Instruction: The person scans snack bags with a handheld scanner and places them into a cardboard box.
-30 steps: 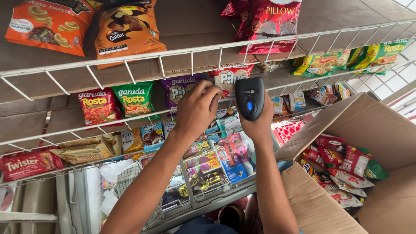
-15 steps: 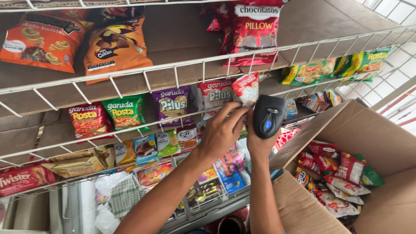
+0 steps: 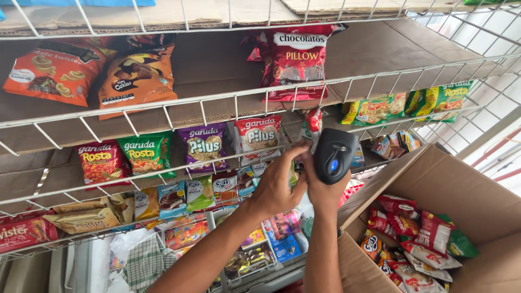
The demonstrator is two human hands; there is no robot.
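Observation:
My right hand [image 3: 321, 191] grips a black handheld barcode scanner [image 3: 333, 155] with a blue light on its back, raised toward the middle wire shelf. My left hand [image 3: 278, 183] reaches up beside it, fingertips pinching the bottom edge of a red and white snack packet [image 3: 312, 123] that stands on that shelf. Next to it stand a white and red snack bag [image 3: 258, 135] and a purple one [image 3: 203, 146].
Wire shelves [image 3: 217, 100] lined with cardboard carry orange, red and green snack bags. An open cardboard box [image 3: 434, 179] at lower right holds several red and green packets. Lower shelves hold small biscuit and wafer packs [image 3: 184, 195].
Both hands have risen and shifted right along the middle shelf; the view tilted up. My left hand has gone from the purple bag area to the red and white packet.

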